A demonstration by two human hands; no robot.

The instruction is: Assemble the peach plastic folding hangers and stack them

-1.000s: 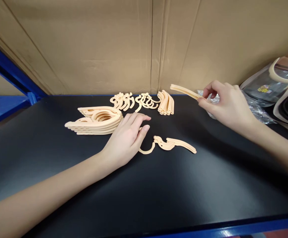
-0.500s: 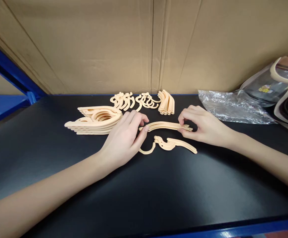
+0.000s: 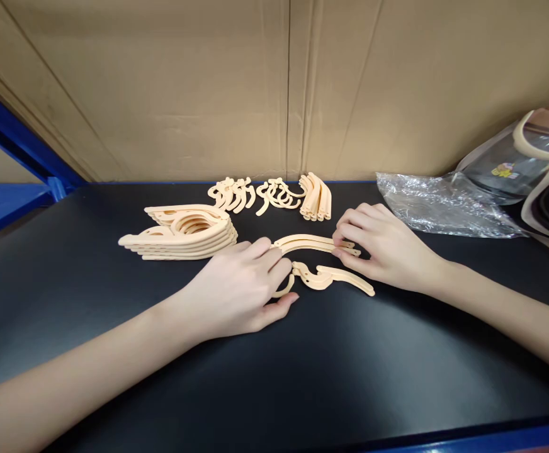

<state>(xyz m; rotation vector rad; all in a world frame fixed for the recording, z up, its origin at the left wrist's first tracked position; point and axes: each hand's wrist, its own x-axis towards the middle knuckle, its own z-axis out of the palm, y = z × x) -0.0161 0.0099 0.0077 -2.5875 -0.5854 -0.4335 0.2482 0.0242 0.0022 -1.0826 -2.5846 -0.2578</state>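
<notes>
My left hand [image 3: 243,292] rests on the black table [image 3: 274,365], its fingers curled around the hook end of a peach plastic hanger piece [image 3: 331,279]. My right hand [image 3: 383,248] pinches the right end of a curved peach bar [image 3: 305,242] that lies just behind that piece. A stack of assembled peach hangers [image 3: 184,231] sits left of my left hand. Farther back lie loose hooks [image 3: 255,193] and a bundle of curved bars [image 3: 316,196].
A crumpled clear plastic bag [image 3: 439,204] lies at the back right, with packaged goods [image 3: 534,167] beyond it. A cardboard wall [image 3: 274,88] closes the back. A blue metal frame [image 3: 14,170] runs along the left and the front edge.
My right hand brought the curved bar from the air at the right down onto the table. My left hand slid nearer, from beside the stack to the hook piece.
</notes>
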